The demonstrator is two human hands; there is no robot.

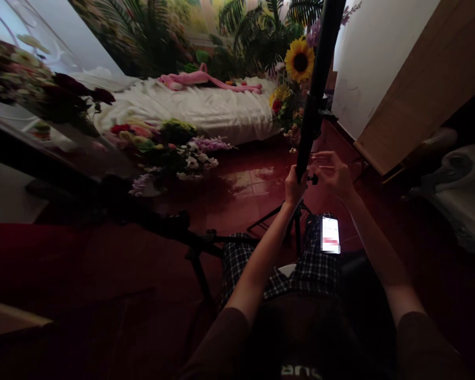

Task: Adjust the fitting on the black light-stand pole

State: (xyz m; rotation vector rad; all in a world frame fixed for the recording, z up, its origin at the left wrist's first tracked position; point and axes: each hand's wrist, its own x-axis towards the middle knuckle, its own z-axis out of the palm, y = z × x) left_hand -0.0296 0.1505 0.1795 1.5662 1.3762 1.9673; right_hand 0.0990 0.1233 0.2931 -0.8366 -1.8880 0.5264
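Observation:
A black upright pole [315,79] of a tripod stand rises in front of me, its splayed legs [267,217] on the floor. My left hand [295,184] is wrapped round the pole low down. Beside it, a small black knob [313,180] sticks out to the right. My right hand [334,171] is just right of the knob, fingers apart and stretched toward the pole; no object shows in it. Whether a fingertip touches the knob I cannot tell. A lit phone [330,235] lies on my right thigh, over checked trousers [316,269].
Ahead is a couch with a white cover [221,108] and a pink plush toy [198,80]. Flowers [170,148] stand front left, a sunflower [300,59] behind the pole. A dark stand arm [142,219] crosses at left. A wooden board [411,89] and a carved chair [465,179] are right.

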